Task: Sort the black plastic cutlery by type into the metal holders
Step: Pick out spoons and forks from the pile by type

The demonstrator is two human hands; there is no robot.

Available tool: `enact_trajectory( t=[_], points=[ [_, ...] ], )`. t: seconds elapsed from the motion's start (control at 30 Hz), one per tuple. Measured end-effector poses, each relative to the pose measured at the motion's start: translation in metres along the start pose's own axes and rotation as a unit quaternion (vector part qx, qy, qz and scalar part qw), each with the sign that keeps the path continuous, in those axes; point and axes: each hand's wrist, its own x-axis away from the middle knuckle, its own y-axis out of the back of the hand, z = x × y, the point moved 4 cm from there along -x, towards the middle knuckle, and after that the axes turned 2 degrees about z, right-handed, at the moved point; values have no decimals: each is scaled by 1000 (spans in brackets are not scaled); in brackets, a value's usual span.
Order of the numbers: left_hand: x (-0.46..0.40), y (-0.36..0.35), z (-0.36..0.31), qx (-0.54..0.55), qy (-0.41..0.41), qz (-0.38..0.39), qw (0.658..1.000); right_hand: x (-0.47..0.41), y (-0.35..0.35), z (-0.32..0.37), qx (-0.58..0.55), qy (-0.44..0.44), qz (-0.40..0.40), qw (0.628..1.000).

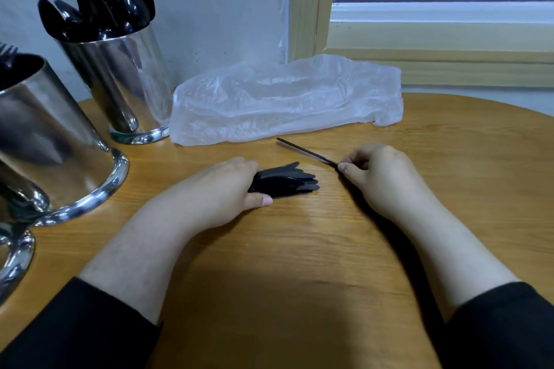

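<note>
Sleeves of black cloth (75,326) cover both your forearms at the near edge, at about 7 and 5 o'clock, and your bare wrists reach forward over the round wooden worktop (299,263). Your left hand (221,189), a little left of centre, has its fingers curled round a fanned bundle of black plastic knives (287,181); the thumb lies along the near side of the bundle, and the blade ends stick out to the right, resting on the wood. Your right hand (380,174), just to the right, pinches one end of a single thin black piece (305,152) between thumb and forefinger, and that piece slants away toward 11 o'clock; seen edge-on, its type cannot be told. The two hands are near each other but apart. Beyond them, toward 12 o'clock, a crumpled clear plastic bag (284,99) lies across the worktop against the wall. At 10 o'clock a metal holder (126,81) stands upright, packed with black spoons (99,6), bowls upward. Nearer you at 9 o'clock a second, larger-looking metal holder (51,141) shows fork tines (7,52) at its rim. Behind the bag, at 1 o'clock, runs a wooden window frame (419,39).
</note>
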Motion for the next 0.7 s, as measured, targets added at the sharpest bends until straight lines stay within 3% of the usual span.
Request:
enact_trajectory(
  t=[0.2, 0.4, 0.6, 0.7],
  points=[
    [0, -4, -4, -67, 4, 6, 998, -2, -2, 0, 0, 6, -5, 1000],
    [10, -7, -9, -69, -9, -61, 996, -4, 0, -1, -6, 21, -35, 999],
    [16, 1, -6, 53, -29, -172, 983, -5, 1, -3, -124, 51, -66, 989],
    [20, 8, -5, 171, -45, -283, 943, 0, 6, 5, -216, 69, -80, 971]
  ],
)
